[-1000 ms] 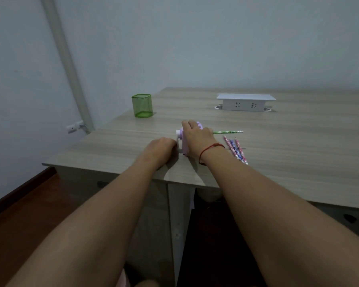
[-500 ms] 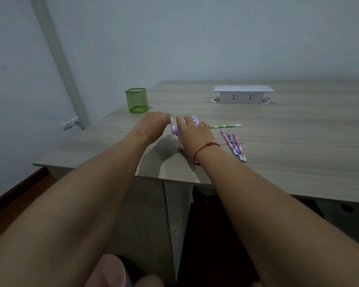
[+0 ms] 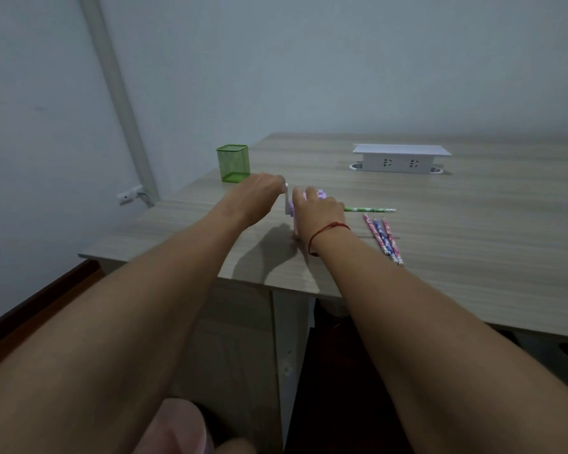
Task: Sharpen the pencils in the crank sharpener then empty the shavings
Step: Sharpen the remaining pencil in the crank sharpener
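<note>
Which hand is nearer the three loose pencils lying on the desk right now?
Right. The right hand sits on the sharpener, just left of the loose pencils. The left hand is farther left, on the crank side.

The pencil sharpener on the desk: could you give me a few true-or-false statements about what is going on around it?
1. The right hand rests on the purple sharpener. True.
2. A green pencil sticks out of the sharpener. True.
3. The green mesh cup is full of pencils. False: none show in it.
4. The loose pencils lie left of the sharpener. False: they lie to its right.
5. The left hand is at the crank. True.
</note>
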Demonstrator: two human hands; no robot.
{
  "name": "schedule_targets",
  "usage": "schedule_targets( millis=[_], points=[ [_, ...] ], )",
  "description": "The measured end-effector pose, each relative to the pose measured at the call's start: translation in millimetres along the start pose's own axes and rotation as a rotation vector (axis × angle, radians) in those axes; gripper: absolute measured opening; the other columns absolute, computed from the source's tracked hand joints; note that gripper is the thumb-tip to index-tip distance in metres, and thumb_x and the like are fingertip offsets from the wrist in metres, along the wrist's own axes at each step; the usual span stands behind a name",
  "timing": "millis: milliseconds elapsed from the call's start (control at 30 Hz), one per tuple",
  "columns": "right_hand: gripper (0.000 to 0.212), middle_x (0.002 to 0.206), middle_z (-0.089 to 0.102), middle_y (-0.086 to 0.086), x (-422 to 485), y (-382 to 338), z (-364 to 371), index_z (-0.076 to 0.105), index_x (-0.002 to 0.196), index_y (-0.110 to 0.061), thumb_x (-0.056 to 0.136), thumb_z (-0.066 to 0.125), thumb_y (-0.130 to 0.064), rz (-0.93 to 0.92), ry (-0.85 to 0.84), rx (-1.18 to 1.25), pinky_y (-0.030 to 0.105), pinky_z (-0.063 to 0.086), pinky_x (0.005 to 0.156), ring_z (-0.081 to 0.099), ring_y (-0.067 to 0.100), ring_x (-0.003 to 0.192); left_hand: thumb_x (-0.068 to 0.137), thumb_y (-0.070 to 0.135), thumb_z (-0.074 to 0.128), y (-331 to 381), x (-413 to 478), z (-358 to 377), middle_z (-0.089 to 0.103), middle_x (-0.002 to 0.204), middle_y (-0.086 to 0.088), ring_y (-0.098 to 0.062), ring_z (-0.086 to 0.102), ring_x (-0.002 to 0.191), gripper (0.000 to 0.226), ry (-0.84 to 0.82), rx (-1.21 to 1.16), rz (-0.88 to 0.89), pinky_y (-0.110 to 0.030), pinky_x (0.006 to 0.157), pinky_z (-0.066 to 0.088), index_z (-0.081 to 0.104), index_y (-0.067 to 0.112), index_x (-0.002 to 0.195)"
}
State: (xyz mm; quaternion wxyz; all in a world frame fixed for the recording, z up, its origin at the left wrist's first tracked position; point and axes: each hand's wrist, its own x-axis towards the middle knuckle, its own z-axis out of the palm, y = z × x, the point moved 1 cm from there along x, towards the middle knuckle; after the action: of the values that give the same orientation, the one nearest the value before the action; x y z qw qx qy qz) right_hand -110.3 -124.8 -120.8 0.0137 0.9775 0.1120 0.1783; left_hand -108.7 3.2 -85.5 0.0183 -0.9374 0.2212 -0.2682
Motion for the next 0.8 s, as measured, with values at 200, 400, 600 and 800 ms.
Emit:
schedule_targets(
  millis=[200,400,600,800],
  points=[
    [0.05,0.138,0.046,0.012,7,-1,8,0.038,0.137,-0.012,0.092,0.058,-0.023,0.031,0.015,0.05,0.048,0.047,0.094,0.05,0.031,0.122,0.096,0.003,0.044,18,-35,1,0.065,0.102,-0.015,-0.03,0.062,0.09,0.016,0.045,-0.049,0.0,-0.03,0.069,0.041,0.058,0.004,0.104],
    [0.066,0.143,0.039,0.011,7,-3,10,0.032,0.141,-0.015,0.086,0.066,-0.027,0.048,-0.018,0.041,0.049,0.042,0.098,0.047,0.031,0.125,0.098,0.014,0.044,23,-46,13,0.063,0.103,-0.014,-0.031,0.062,0.092,0.018,-0.005,-0.066,-0.067,-0.039,0.073,0.048,0.057,0.005,0.106],
    [0.059,0.145,0.037,0.01,8,-1,12,0.035,0.138,-0.018,0.087,0.063,-0.026,0.03,-0.005,0.058,0.049,0.039,0.098,0.041,0.031,0.132,0.095,0.011,0.046,29,-50,30,0.058,0.116,-0.013,-0.03,0.06,0.105,0.019,-0.151,-0.06,-0.145,-0.034,0.078,0.044,0.058,0.007,0.11],
    [0.067,0.138,0.041,0.007,6,1,18,0.038,0.135,-0.019,0.078,0.068,-0.035,-0.015,0.072,0.151,0.05,0.039,0.1,0.049,0.033,0.119,0.094,0.014,0.047,15,-39,43,0.055,0.132,-0.015,-0.029,0.045,0.13,0.028,-0.281,-0.065,-0.095,-0.041,0.101,0.043,0.059,0.01,0.118]
  ],
)
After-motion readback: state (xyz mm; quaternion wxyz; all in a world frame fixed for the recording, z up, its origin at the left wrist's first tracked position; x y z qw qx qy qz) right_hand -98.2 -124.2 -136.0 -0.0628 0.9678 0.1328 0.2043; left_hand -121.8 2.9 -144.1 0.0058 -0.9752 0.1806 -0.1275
